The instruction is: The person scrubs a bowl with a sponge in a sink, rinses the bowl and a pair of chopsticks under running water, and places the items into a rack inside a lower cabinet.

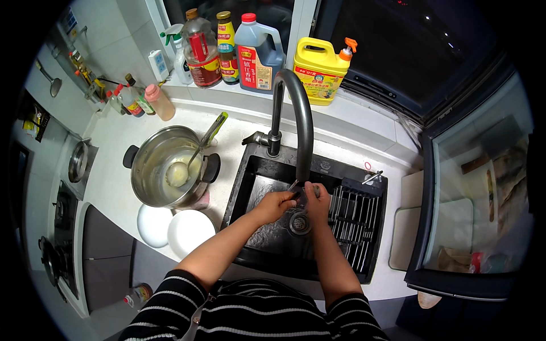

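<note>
Both my hands are over the black sink (pixel 239 196), close together below the curved dark faucet (pixel 305 113). The fingers of my left hand (pixel 274 206) are closed around a slim thing with a shiny metal tip (pixel 293 185); its kind cannot be made out. Next to it, my right hand (pixel 318 206) is also closed, its fingers curled in front of the faucet's end. What it grips is mostly hidden. Beneath the hands lies the round drain (pixel 299 222), and the sink floor looks wet.
A steel pot (pixel 145 176) holding a ladle (pixel 195 154) stands left of the sink, behind two white plates (pixel 191 233). A dish rack (pixel 355 227) fills the sink's right side. Bottles and a yellow jug (pixel 321 65) line the sill. An open window sash (pixel 424 227) juts in at right.
</note>
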### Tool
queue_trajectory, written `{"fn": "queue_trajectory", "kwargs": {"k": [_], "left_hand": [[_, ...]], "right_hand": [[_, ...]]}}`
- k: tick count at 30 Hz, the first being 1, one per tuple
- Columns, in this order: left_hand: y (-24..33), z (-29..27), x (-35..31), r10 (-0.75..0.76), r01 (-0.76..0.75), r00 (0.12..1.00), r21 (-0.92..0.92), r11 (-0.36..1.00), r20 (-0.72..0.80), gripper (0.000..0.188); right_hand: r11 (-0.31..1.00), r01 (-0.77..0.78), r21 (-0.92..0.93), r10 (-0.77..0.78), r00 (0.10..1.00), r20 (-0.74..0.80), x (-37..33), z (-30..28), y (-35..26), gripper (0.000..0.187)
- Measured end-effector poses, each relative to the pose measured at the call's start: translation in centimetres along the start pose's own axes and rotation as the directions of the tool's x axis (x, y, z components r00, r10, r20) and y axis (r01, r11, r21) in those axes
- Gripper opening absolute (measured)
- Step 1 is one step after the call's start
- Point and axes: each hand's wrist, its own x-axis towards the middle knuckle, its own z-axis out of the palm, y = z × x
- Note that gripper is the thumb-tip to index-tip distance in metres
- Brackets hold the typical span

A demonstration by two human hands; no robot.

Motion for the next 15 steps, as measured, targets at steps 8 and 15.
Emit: {"fn": "queue_trajectory", "kwargs": {"k": [8,15], "left_hand": [[-1.4,-0.6,1.2,0.076,-0.111,0.983,-0.207,0.972,-0.169,0.018],[-2.0,-2.7,2.0,0.236,-0.221,0.878,0.086,0.972,-0.416,0.017]], "right_hand": [[0.999,0.021,-0.046,-0.021,1.0,0.013,-0.4,-1.2,-0.9,0.022],[0.999,0.025,-0.039,-0.018,0.987,0.161,-0.6,0.6,-1.1,0.018]]}}
